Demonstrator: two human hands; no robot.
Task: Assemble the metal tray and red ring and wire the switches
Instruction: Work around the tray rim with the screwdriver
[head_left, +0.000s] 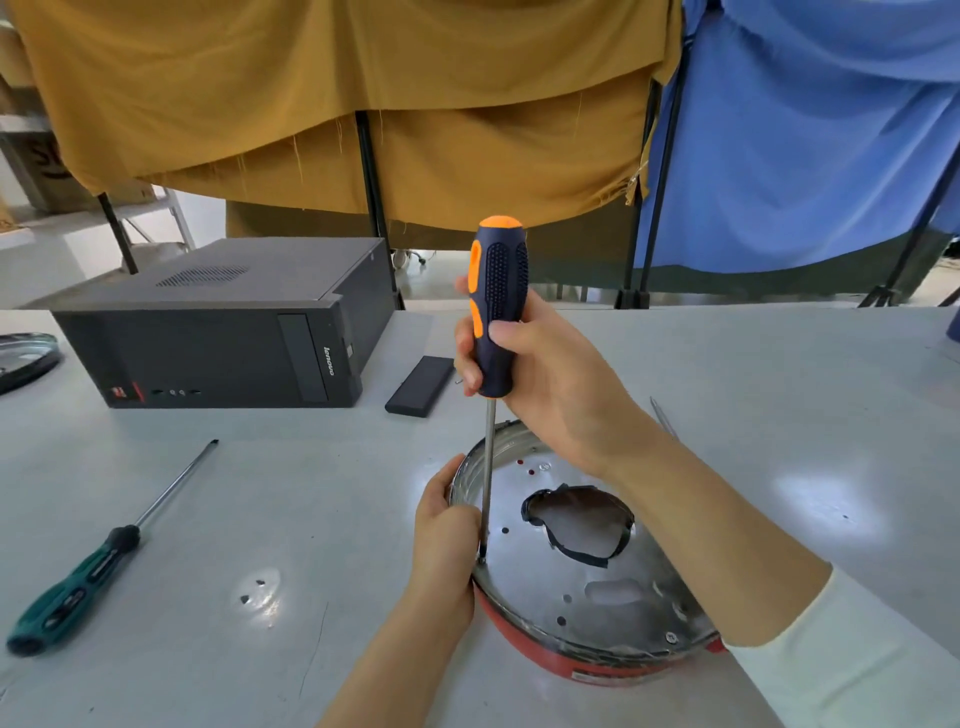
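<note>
Metal tray (582, 561): round, shallow, seated inside the red ring (524, 652), which shows only below the tray rim from 5 to 8 o'clock. The assembly rests on the grey table (311, 519), at about 5 o'clock from the table centre, near the front edge. The tray floor carries several small holes and a ragged central opening edged with black tape (576, 525). One screw head (670, 637) sits in the floor at the tray's 5 o'clock.

Right hand (545, 384): fingers curled tight around the handle of the blue-and-orange screwdriver (496, 306), thumb laid across the handle front. The tool stands nearly upright; its shaft runs down to the tray floor at the tray's 9 o'clock, just inside the wall.

Left hand (447, 525): grips the tray rim at 9 o'clock, thumb over the rim beside the shaft tip, remaining fingers pressed together against the outer wall.

Other items on the table:
- Green-handled screwdriver (98, 561), lying at 9 o'clock from the tray, well apart.
- Two small screws (252, 591), between that tool and the tray.
- Black computer case (228, 332), lying on its side at 11 o'clock.
- Flat black block (420, 385), just beside the case at 12 o'clock from the tray.
</note>
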